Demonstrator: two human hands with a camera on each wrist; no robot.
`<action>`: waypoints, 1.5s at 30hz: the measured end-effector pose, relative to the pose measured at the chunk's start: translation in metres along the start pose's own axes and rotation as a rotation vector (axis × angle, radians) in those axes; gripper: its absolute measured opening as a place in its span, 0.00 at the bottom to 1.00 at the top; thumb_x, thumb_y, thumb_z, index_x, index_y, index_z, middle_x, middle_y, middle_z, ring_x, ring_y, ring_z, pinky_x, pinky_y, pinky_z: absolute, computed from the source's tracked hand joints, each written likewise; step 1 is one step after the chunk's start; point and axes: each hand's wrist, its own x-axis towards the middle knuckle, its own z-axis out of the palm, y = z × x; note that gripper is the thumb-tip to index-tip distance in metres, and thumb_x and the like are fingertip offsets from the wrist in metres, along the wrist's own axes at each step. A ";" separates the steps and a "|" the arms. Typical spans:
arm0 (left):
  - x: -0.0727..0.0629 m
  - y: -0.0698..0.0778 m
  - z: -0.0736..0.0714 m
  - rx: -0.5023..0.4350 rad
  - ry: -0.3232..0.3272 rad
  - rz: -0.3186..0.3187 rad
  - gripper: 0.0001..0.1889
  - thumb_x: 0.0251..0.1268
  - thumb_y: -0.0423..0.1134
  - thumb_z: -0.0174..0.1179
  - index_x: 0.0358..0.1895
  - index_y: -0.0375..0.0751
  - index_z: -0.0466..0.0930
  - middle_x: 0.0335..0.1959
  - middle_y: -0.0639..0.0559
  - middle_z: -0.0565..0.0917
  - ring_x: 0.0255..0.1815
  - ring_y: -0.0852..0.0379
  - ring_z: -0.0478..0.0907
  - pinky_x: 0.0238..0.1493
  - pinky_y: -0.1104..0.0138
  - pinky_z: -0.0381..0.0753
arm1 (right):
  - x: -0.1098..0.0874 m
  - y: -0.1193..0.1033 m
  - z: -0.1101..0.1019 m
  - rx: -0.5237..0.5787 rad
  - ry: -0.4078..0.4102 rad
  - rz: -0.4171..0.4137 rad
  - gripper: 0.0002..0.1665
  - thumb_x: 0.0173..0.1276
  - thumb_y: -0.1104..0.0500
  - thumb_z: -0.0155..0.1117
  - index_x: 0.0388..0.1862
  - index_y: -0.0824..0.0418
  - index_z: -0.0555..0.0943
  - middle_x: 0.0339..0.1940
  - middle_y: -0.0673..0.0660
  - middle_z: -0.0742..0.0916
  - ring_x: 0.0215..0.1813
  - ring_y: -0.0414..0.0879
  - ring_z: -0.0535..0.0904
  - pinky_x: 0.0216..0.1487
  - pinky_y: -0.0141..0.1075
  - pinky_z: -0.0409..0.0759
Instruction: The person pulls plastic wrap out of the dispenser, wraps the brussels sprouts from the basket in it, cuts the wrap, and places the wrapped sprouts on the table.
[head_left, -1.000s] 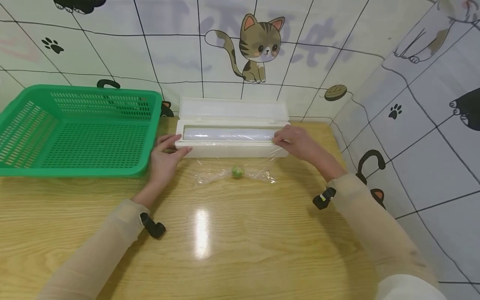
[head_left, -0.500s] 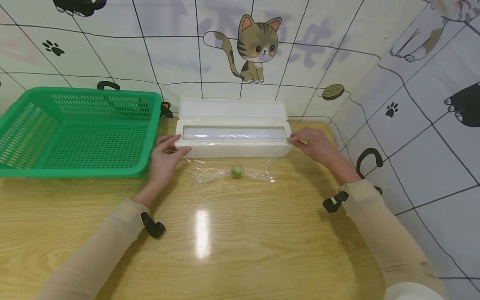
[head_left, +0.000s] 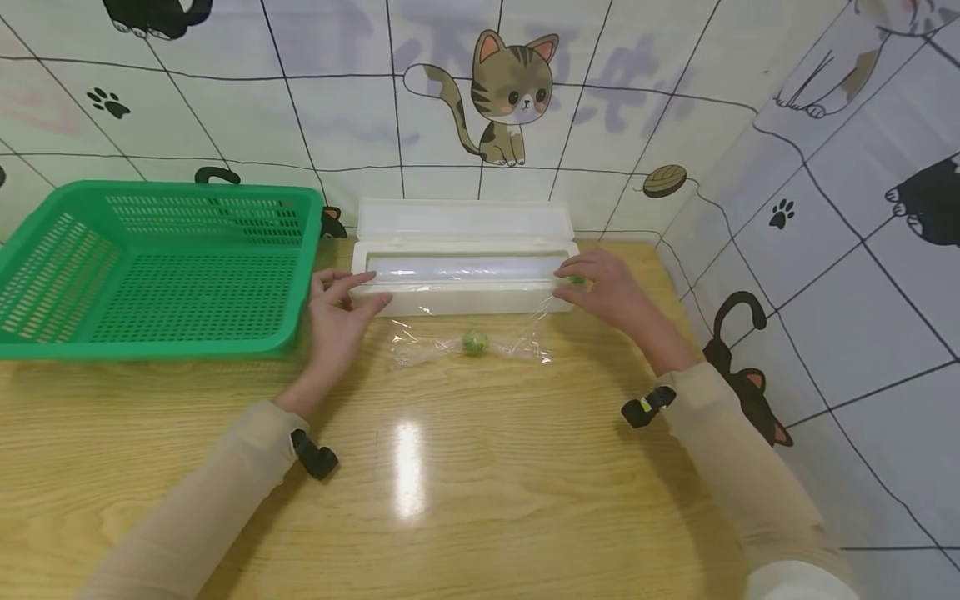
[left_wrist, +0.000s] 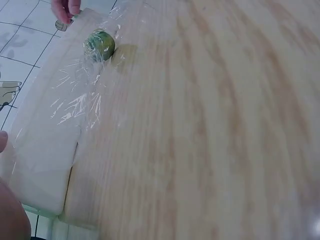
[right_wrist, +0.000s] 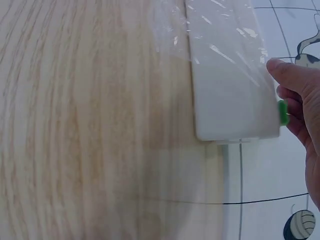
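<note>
My right hand just loosened at the right end of the wrap box, so cut's probably done; left hand at its left end, can't tell if gripping.

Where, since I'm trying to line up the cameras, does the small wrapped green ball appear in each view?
Head: just below centre, the green ball is on the table, in front of the white box.
Left wrist: upper left, the green ball is beside the white box.
Right wrist: not in it.
Shared landmark: the white box, seen in all three.
</note>
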 end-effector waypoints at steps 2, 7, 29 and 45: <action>0.000 -0.001 -0.001 0.018 -0.007 0.009 0.17 0.57 0.33 0.77 0.51 0.34 0.89 0.56 0.43 0.69 0.31 0.60 0.64 0.33 0.73 0.65 | 0.000 0.003 0.005 0.004 -0.002 -0.002 0.14 0.55 0.69 0.81 0.41 0.70 0.88 0.44 0.65 0.88 0.51 0.62 0.80 0.54 0.54 0.79; -0.002 -0.003 -0.002 0.065 -0.014 0.011 0.15 0.58 0.33 0.77 0.48 0.35 0.90 0.55 0.42 0.69 0.28 0.60 0.63 0.30 0.73 0.63 | -0.004 0.011 0.016 0.003 0.047 -0.056 0.12 0.52 0.71 0.81 0.36 0.68 0.89 0.40 0.62 0.88 0.47 0.60 0.80 0.48 0.45 0.79; -0.015 0.040 -0.003 0.015 -0.039 0.127 0.04 0.57 0.18 0.70 0.34 0.19 0.85 0.46 0.30 0.71 0.32 0.41 0.62 0.27 0.76 0.57 | -0.015 0.004 0.015 0.012 0.135 -0.092 0.11 0.51 0.75 0.80 0.30 0.64 0.88 0.33 0.58 0.90 0.42 0.56 0.82 0.48 0.45 0.78; -0.018 0.035 -0.006 0.054 -0.053 0.179 0.03 0.56 0.17 0.70 0.32 0.20 0.86 0.46 0.27 0.72 0.31 0.66 0.62 0.29 0.75 0.60 | -0.009 0.002 0.014 0.008 0.158 -0.063 0.10 0.55 0.73 0.79 0.36 0.69 0.88 0.37 0.62 0.88 0.44 0.57 0.80 0.46 0.42 0.78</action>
